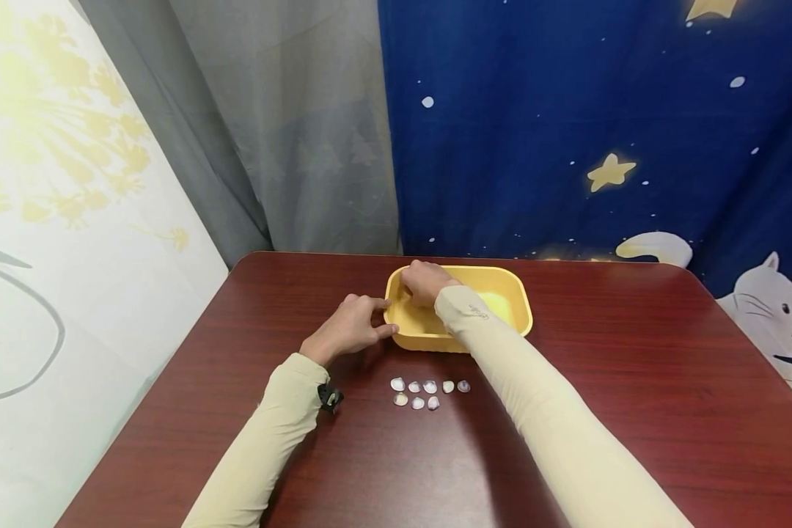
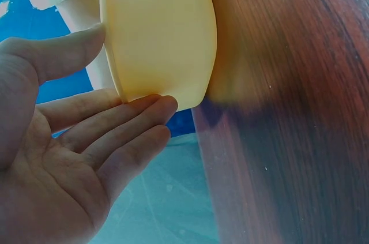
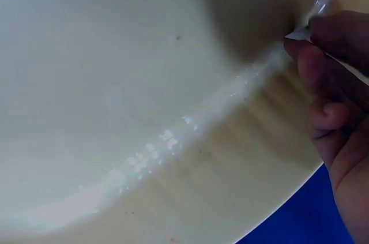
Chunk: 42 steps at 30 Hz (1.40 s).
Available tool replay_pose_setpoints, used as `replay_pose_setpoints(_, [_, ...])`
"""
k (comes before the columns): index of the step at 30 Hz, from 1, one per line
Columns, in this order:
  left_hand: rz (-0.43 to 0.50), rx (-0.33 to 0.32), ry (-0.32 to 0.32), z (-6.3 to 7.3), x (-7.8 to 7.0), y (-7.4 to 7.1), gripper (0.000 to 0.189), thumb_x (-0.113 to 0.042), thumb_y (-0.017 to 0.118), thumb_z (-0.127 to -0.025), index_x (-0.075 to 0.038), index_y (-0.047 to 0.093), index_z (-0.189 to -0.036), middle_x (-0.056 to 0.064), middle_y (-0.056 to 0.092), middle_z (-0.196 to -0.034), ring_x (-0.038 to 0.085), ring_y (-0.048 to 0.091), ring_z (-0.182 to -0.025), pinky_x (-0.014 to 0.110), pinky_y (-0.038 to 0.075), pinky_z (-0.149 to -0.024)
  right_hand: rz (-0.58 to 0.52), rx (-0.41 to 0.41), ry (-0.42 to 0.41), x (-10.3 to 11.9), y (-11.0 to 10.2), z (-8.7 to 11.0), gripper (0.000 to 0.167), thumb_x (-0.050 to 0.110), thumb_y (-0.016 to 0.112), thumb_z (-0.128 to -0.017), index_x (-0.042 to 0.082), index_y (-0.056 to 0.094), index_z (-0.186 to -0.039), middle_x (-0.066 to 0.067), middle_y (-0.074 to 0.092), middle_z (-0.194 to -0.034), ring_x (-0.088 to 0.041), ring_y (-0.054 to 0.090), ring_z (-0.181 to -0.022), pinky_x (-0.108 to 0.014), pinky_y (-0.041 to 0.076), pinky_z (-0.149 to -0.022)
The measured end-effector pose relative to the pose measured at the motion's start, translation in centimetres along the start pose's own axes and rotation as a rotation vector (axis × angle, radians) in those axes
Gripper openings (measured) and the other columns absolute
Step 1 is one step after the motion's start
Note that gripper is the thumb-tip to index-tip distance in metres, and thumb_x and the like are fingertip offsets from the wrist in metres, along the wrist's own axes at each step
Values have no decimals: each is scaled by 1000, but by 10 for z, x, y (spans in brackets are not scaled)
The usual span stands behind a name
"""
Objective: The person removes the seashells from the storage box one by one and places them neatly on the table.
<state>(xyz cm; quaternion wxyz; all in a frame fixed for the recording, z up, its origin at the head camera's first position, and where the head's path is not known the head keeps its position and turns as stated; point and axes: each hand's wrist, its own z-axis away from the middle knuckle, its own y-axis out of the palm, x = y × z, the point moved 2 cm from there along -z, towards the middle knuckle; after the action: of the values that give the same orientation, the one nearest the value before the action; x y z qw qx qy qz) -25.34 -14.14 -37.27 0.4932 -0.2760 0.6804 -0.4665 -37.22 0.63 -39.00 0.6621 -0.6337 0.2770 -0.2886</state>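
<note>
A yellow plastic basin [image 1: 429, 342] stands near the far edge of the table. My right hand [image 1: 425, 282] reaches down inside its left part, and in the right wrist view the thumb and fingers pinch a small white shell [image 3: 298, 34] at the foot of the inner wall. At the basin's left end my left hand [image 1: 350, 326] touches the rim with its thumb and index finger. Its other fingers, fairly straight, lie against the outer wall in the left wrist view. Several small whitish shells [image 1: 430, 386] lie in two rows on the table before the basin.
The dark red wooden table [image 1: 633, 367] stretches to both sides of the basin. Behind it hang a grey curtain [image 1: 303, 147] and a blue one [image 1: 515, 147] with stars. A black watch-like band [image 1: 331, 398] sits at the left wrist.
</note>
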Motion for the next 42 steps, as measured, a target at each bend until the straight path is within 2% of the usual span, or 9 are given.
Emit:
replay_pose_setpoints(5, [-9,-8,4,0,-1,-1,53,-33,74,-90,-3,65,-134,12,70,-129,32,65,-119,43,52,-102,-5,0,-25,-3,-2,2,22,-1,69,-79,16,64,-65,3,55,-65,-15,50,-64,-26,39,-57])
replay_pose_setpoints(12, [-4,3,-11,1,-2,0,54,-33,74,-90,-3,64,-134,13,70,-130,30,65,-119,43,52,-102,-37,-1,-19,-9,0,6,10,5,78,-79,14,72,-78,0,67,-75,-15,56,-70,-26,45,-63])
replay_pose_setpoints(14, [-1,9,-16,0,-2,1,54,-33,74,-91,-3,64,-134,13,70,-130,30,65,-120,43,52,-103,-55,4,-18,-10,0,7,9,5,73,-82,13,73,-79,0,68,-76,-15,56,-70,-25,45,-62])
replay_pose_setpoints(17, [3,16,-20,0,-2,1,54,-34,73,-91,-3,64,-135,13,69,-131,29,65,-121,43,52,-103,-98,39,9,-12,-2,8,11,6,71,-84,15,75,-79,1,68,-77,-15,56,-70,-23,44,-60])
replay_pose_setpoints(22, [2,17,-15,0,-2,1,55,-34,73,-91,-3,63,-136,13,68,-133,30,64,-122,43,52,-103,-185,177,60,-6,-9,8,4,14,79,-81,17,76,-79,2,64,-73,-14,56,-70,-21,44,-55])
replay_pose_setpoints(27, [5,4,-4,0,-2,1,55,-33,73,-91,-3,63,-136,13,68,-132,31,64,-122,43,52,-103,-181,254,36,3,-11,8,10,12,83,-76,15,75,-78,1,63,-68,-13,56,-64,-21,44,-52])
replay_pose_setpoints(34, [12,4,9,1,-1,1,54,-33,73,-91,-2,63,-135,13,69,-131,31,66,-119,42,53,-101,-27,208,-35,12,-9,5,14,6,79,-74,17,72,-67,5,63,-74,-13,54,-70,-21,41,-53])
replay_pose_setpoints(38, [25,-3,17,1,-1,1,53,-33,73,-91,-2,65,-133,12,70,-130,31,66,-119,42,53,-101,-9,189,-28,12,-9,3,19,4,75,-73,19,71,-62,5,62,-69,-13,53,-68,-22,40,-51])
replay_pose_setpoints(42, [29,-5,16,1,-2,0,53,-32,74,-90,-2,64,-133,12,70,-129,31,66,-118,42,53,-100,-40,168,-13,8,-15,3,16,4,76,-74,17,73,-66,4,65,-70,-13,57,-65,-22,43,-51])
